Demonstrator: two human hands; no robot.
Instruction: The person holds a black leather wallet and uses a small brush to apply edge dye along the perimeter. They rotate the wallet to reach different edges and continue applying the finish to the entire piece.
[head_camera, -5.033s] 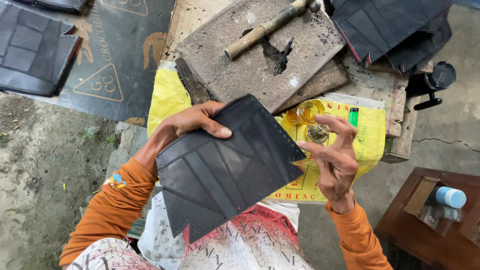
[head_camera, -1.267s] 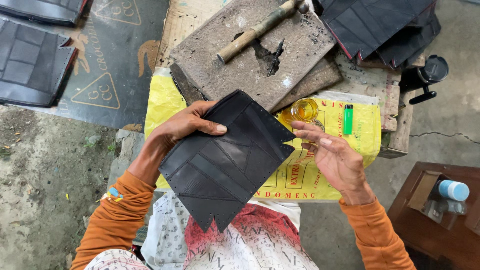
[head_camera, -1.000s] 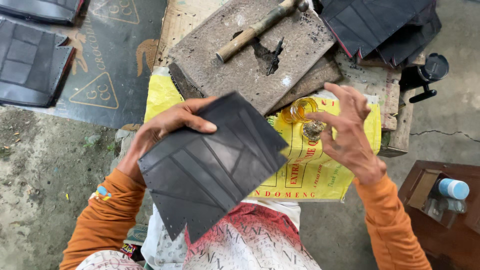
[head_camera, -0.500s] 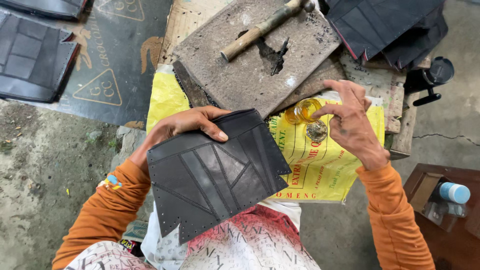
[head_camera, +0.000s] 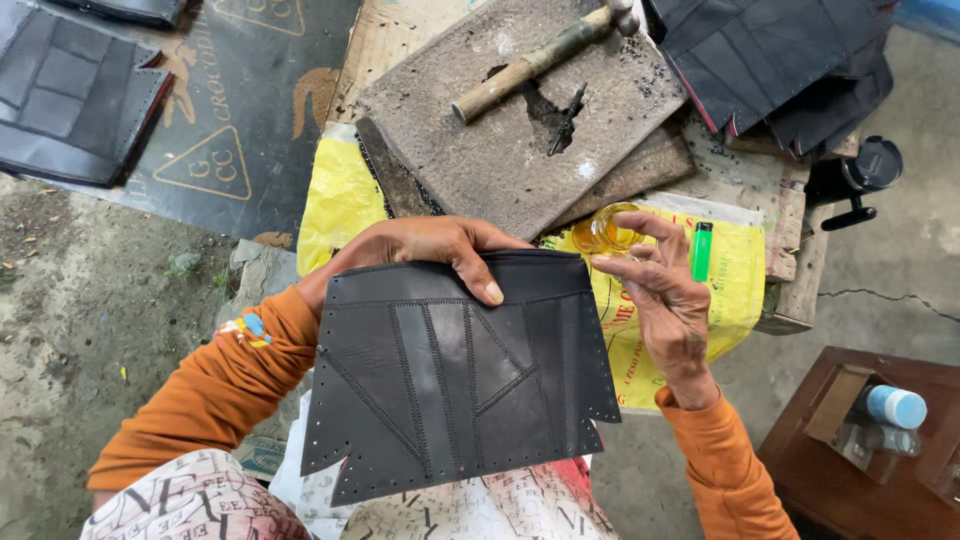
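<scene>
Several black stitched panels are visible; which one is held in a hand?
The black stitched panel in the middle, gripped at its top edge by the left hand. The others lie untouched at the top left and top right.

1. The stitched panel (head_camera: 455, 380) in my left hand (head_camera: 420, 250) is black, crossed by lines of stitching that form a triangle and stripes, with rows of tiny punched holes along its edges.
2. My sleeves (head_camera: 215, 400) are orange; a multicoloured band (head_camera: 245, 328) sits at my left wrist.
3. The sack (head_camera: 735, 290) under my right hand (head_camera: 665, 300) is yellow with red print.
4. The lighter (head_camera: 702, 250) is bright green.
5. The small jar (head_camera: 605, 232) is amber-yellow.
6. The slab (head_camera: 520, 120) is grey, stained black.
7. The cloth (head_camera: 470, 510) on my lap is white with dark lettering and red patches.
</scene>
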